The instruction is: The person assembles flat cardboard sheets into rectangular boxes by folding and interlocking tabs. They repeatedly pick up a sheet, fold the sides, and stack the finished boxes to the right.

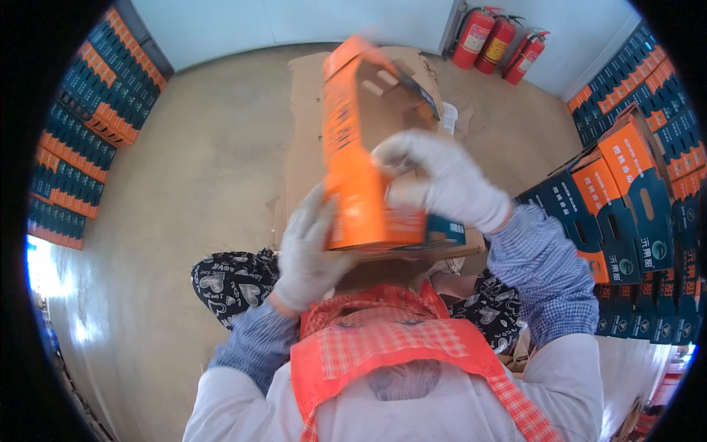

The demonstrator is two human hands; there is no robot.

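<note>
An orange and dark green cardboard carton (353,160), partly blurred, is held tilted in front of me, its hollow inside facing right. My left hand (312,254), in a white glove, presses against the lower left side of the carton. With fingers bent, my right hand (436,177), also gloved, grips the carton's right edge. Below and behind the carton lies flattened brown cardboard (306,127). A dark green printed piece (446,231) shows beside the carton's lower right corner; whether it is part of the carton is unclear.
Stacked orange and green cartons (613,204) stand close on my right, with more cartons (657,88) behind. Another carton stack (94,121) lines the left side. Several red fire extinguishers (474,37) stand by the wall. A white plastic container (449,117) is past the carton.
</note>
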